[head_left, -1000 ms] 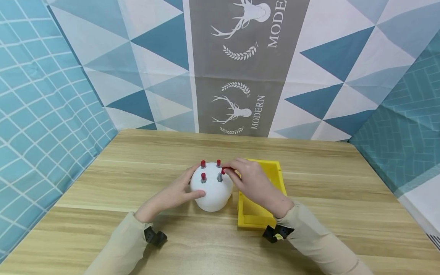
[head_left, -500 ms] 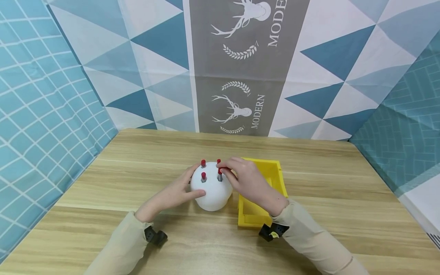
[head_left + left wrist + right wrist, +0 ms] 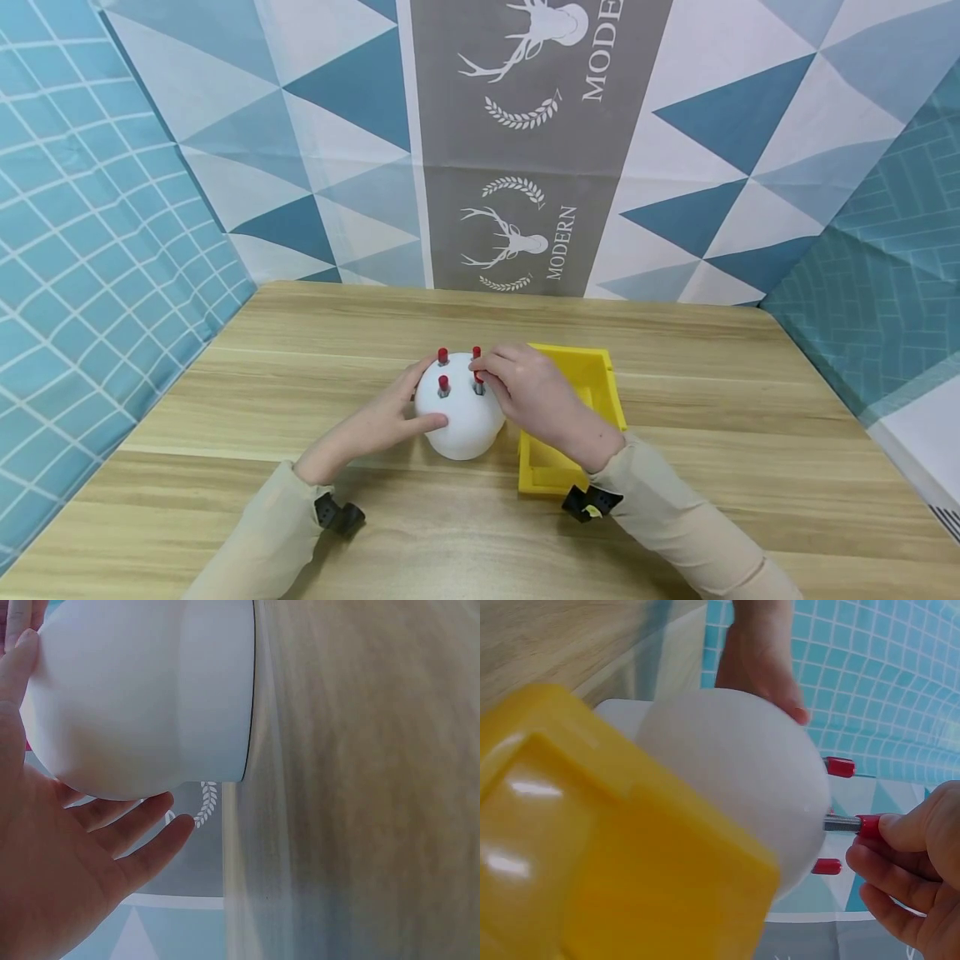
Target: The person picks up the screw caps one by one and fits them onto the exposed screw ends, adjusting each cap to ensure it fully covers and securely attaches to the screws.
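A smooth white dome-shaped body (image 3: pixel 465 429) rests on the table, with metal threaded posts standing out of its top. My left hand (image 3: pixel 367 435) grips its left side, thumb across the front and the other fingers around the back. With thumb and fingertips, my right hand (image 3: pixel 538 402) pinches a red cap (image 3: pixel 870 826) on the end of the near right post (image 3: pixel 843 823). Three other posts wear similar red caps, among them a far left cap (image 3: pixel 442 355) and a near left cap (image 3: pixel 443 382). The far right cap (image 3: pixel 476 352) shows just beyond my right fingers.
Right beside the dome stands a yellow bin (image 3: pixel 557 482), partly beneath my right forearm. Wood-grain table (image 3: pixel 337 350) surrounds both. Patterned cloth (image 3: pixel 360 208) hangs behind the table's far edge, and blue tiled cloth (image 3: pixel 82 250) along the left.
The red cap in my right hand has moved left from beside the bare near right post onto its tip, then slightly lower. My left hand and the dome have stayed put.
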The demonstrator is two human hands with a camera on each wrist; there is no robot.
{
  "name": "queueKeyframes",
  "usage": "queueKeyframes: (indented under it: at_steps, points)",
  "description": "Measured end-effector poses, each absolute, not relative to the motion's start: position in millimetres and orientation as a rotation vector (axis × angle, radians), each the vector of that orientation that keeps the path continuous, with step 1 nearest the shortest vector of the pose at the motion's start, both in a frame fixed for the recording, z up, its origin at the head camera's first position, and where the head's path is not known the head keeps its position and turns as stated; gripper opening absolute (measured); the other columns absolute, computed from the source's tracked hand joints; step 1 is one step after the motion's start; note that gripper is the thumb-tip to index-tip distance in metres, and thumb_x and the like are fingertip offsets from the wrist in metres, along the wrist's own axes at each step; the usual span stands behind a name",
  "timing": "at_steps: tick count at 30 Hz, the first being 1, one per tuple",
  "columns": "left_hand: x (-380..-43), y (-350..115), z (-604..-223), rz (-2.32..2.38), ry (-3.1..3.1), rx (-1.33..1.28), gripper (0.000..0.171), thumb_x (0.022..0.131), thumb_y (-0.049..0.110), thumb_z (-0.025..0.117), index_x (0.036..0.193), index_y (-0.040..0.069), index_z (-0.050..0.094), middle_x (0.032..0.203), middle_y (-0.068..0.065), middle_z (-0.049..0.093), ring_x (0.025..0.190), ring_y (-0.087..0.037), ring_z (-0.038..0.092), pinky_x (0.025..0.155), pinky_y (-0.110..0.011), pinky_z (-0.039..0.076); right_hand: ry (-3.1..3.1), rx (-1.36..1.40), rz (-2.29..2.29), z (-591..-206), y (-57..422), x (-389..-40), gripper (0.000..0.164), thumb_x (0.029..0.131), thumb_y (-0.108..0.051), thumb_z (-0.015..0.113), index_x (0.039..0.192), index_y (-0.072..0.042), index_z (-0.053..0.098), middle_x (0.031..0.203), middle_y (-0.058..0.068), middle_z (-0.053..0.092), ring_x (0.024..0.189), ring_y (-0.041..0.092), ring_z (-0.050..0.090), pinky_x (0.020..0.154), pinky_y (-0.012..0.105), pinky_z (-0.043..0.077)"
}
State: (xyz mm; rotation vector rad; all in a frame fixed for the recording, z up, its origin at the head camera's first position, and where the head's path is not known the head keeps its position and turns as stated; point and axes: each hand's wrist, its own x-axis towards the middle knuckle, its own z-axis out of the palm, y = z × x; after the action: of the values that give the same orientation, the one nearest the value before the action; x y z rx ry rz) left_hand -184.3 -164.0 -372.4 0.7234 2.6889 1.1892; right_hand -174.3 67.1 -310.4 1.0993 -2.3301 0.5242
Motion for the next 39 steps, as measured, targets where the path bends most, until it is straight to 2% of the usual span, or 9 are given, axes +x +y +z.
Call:
queueKeyframes:
  at_steps: [12, 25, 33, 39]
  points:
    - [-185, -165, -371, 1.205, 2.675, 0.733, 0.089, 0.080, 0.045, 0.065, 0.146, 0.016, 0.013, 0.147, -0.008, 0.024, 0.131, -0.029, 0.032, 0.100, -0.051, 0.036, -2.309, 1.102, 0.502, -314, 66, -173, 0.012, 0.080, -0.008, 0.069, 0.091, -0.009, 0.068, 0.086, -0.001, 0.064, 0.080, 0.014, 0.058, 0.076, 0.023, 0.052]
    - [-185, -165, -371, 1.181, 2.693, 0.722, 0.088, 0.081, 0.046, 0.064, 0.146, 0.017, 0.013, 0.147, -0.008, 0.024, 0.132, -0.030, 0.031, 0.100, -0.052, 0.035, -2.296, 1.114, 0.331, -320, 65, -172, 0.016, 0.080, -0.011, 0.069, 0.095, -0.008, 0.067, 0.088, 0.002, 0.063, 0.082, 0.016, 0.059, 0.079, 0.026, 0.051]
    - [-184, -164, -372, 1.179, 2.698, 0.727, 0.089, 0.080, 0.047, 0.065, 0.146, 0.015, 0.014, 0.147, -0.009, 0.025, 0.130, -0.029, 0.033, 0.099, -0.051, 0.036, -2.361, 1.096, 0.497, -324, 66, -171, 0.016, 0.084, -0.012, 0.065, 0.099, -0.008, 0.066, 0.092, 0.002, 0.061, 0.084, 0.014, 0.057, 0.078, 0.023, 0.051]
    - [-183, -164, -371, 1.167, 2.707, 0.724, 0.090, 0.080, 0.047, 0.064, 0.146, 0.014, 0.013, 0.148, -0.010, 0.024, 0.133, -0.030, 0.028, 0.102, -0.053, 0.032, -2.388, 1.089, 0.663, -323, 71, -172, 0.020, 0.084, -0.011, 0.065, 0.104, -0.007, 0.066, 0.095, 0.002, 0.062, 0.084, 0.013, 0.058, 0.076, 0.021, 0.052]
